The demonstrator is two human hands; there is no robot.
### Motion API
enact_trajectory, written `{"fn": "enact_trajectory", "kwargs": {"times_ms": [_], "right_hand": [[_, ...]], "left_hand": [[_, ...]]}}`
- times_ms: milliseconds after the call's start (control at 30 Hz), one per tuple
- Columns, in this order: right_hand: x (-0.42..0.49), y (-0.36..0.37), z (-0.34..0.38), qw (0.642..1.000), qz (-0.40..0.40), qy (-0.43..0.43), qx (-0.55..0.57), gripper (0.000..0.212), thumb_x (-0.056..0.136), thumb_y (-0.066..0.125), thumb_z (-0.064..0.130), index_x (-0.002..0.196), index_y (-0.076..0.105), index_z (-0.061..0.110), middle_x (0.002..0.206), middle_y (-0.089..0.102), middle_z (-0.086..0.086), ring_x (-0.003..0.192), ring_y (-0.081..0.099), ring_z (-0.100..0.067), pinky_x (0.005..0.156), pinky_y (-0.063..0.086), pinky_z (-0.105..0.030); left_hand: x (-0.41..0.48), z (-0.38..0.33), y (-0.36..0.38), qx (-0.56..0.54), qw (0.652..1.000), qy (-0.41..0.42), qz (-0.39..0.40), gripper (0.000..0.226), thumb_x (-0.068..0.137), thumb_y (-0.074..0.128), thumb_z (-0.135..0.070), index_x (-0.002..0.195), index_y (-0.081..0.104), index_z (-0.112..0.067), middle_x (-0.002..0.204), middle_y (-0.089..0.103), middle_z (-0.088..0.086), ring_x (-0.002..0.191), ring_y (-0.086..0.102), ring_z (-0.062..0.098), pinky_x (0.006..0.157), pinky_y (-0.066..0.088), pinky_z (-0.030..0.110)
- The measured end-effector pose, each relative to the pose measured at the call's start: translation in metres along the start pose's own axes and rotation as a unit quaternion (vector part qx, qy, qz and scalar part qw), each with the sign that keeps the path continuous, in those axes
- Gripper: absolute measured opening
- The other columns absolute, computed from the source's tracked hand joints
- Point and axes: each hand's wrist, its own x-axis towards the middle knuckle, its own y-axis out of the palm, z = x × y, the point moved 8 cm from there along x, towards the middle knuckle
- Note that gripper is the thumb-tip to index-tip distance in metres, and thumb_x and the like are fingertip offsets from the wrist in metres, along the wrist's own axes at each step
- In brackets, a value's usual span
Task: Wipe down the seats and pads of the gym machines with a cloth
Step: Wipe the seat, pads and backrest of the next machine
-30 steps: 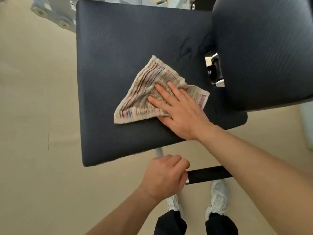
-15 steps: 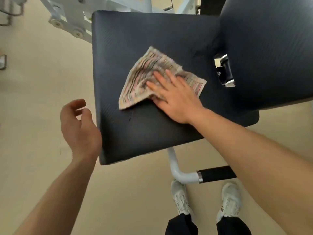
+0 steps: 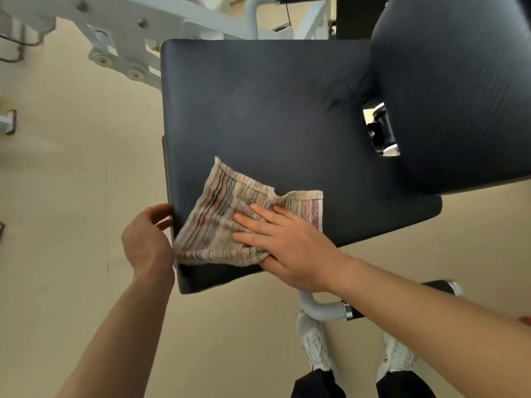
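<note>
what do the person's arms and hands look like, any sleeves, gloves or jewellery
Both arms are bare up to the frame edge, with no sleeves showing. The left hand and right hand have no gloves, and no rings, watch or wristbands are visible. No markings can be made out on either.

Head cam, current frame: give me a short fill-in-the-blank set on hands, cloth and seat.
1. The right hand presses the striped cloth flat with ____ fingers.
2. The cloth lies on the seat pad near its front-____ corner.
3. The left hand grips the pad's ____ edge.
4. The handle under the pad is ____ by either hand.

Missing words: spread; left; left; untouched
</note>
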Motion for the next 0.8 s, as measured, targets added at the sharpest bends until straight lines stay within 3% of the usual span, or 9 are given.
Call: {"fn": "enact_trajectory", "kwargs": {"times_ms": [67, 133, 200, 233, 333, 433, 500, 567, 800], "right_hand": [[-0.005, -0.024, -0.006, 0.975, -0.031, 0.072, 0.207, 0.033, 0.099, 0.044, 0.030, 0.125, 0.065, 0.032, 0.135, 0.065, 0.006, 0.130, 0.054, -0.014, 0.109, 0.041, -0.042], [-0.006, -0.054, -0.027, 0.902, -0.125, 0.147, 0.386, 0.021, 0.099, 0.047, 0.027, 0.094, 0.067, 0.029, 0.094, 0.073, 0.009, 0.093, 0.067, -0.010, 0.082, 0.051, -0.039], [-0.005, -0.075, -0.067, 0.818, -0.206, 0.239, 0.481, 0.023, 0.100, 0.048, 0.030, 0.095, 0.068, 0.020, 0.096, 0.073, 0.002, 0.098, 0.069, -0.020, 0.085, 0.051, -0.039], [-0.006, -0.080, -0.088, 0.801, -0.212, 0.303, 0.470, 0.026, 0.101, 0.046, 0.035, 0.100, 0.066, 0.018, 0.101, 0.071, -0.001, 0.103, 0.066, -0.025, 0.086, 0.049, -0.040], [-0.029, -0.088, -0.140, 0.832, -0.218, 0.477, 0.181, 0.046, 0.098, 0.043, 0.049, 0.133, 0.047, 0.018, 0.130, 0.053, -0.007, 0.119, 0.052, -0.030, 0.093, 0.044, -0.045], [-0.032, -0.074, -0.114, 0.911, -0.164, 0.364, -0.103, 0.071, 0.097, 0.039, 0.053, 0.158, 0.017, 0.023, 0.159, 0.028, -0.014, 0.143, 0.031, -0.035, 0.116, 0.031, -0.052], [-0.033, -0.040, -0.102, 0.947, -0.083, 0.284, -0.127, 0.069, 0.101, 0.027, 0.054, 0.161, 0.004, 0.030, 0.168, 0.008, -0.012, 0.154, 0.010, -0.035, 0.124, 0.013, -0.055], [-0.031, -0.035, -0.115, 0.955, -0.053, 0.268, -0.118, 0.063, 0.103, 0.016, 0.052, 0.160, -0.004, 0.033, 0.170, 0.000, -0.008, 0.156, 0.001, -0.032, 0.125, 0.008, -0.053], [0.067, -0.118, -0.242, 0.921, -0.121, 0.362, -0.085, 0.060, 0.103, 0.011, 0.051, 0.159, -0.006, 0.037, 0.169, -0.007, -0.006, 0.156, -0.007, -0.028, 0.125, -0.001, -0.049]], "left_hand": [[-0.004, -0.011, -0.002, 0.020, 0.998, 0.051, -0.035, 0.034, 0.092, 0.040, -0.025, 0.100, 0.073, -0.023, 0.112, 0.070, -0.007, 0.110, 0.062, 0.015, 0.099, 0.047, 0.033], [-0.013, -0.026, 0.002, 0.018, 0.993, 0.103, -0.051, 0.032, 0.095, 0.042, -0.022, 0.111, 0.069, -0.022, 0.119, 0.064, -0.005, 0.113, 0.057, 0.012, 0.097, 0.042, 0.021], [-0.025, -0.043, 0.012, 0.027, 0.987, 0.151, -0.047, 0.029, 0.097, 0.043, -0.024, 0.114, 0.065, -0.024, 0.120, 0.059, -0.007, 0.113, 0.055, 0.010, 0.093, 0.040, 0.018], [-0.032, -0.052, 0.019, 0.036, 0.982, 0.179, -0.038, 0.026, 0.097, 0.044, -0.026, 0.114, 0.063, -0.026, 0.119, 0.057, -0.009, 0.113, 0.054, 0.009, 0.094, 0.042, 0.021], [-0.059, -0.080, 0.050, 0.056, 0.958, 0.282, 0.014, 0.022, 0.095, 0.047, -0.024, 0.111, 0.061, -0.029, 0.117, 0.056, -0.009, 0.115, 0.052, 0.013, 0.100, 0.042, 0.030], [-0.084, -0.093, 0.082, 0.100, 0.929, 0.349, 0.069, 0.025, 0.095, 0.052, -0.020, 0.118, 0.060, -0.025, 0.124, 0.057, -0.005, 0.118, 0.050, 0.014, 0.103, 0.040, 0.028], [-0.095, -0.093, 0.103, 0.132, 0.916, 0.365, 0.101, 0.027, 0.095, 0.054, -0.022, 0.121, 0.060, -0.026, 0.127, 0.056, -0.007, 0.121, 0.049, 0.011, 0.104, 0.041, 0.031], [-0.105, -0.093, 0.121, 0.149, 0.904, 0.379, 0.129, 0.028, 0.095, 0.054, -0.024, 0.121, 0.060, -0.025, 0.129, 0.055, -0.010, 0.122, 0.047, 0.007, 0.105, 0.040, 0.031], [-0.105, -0.104, 0.149, 0.157, 0.895, 0.391, 0.147, 0.027, 0.095, 0.054, -0.022, 0.120, 0.063, -0.022, 0.127, 0.056, -0.009, 0.122, 0.049, 0.008, 0.104, 0.036, 0.025]]}}
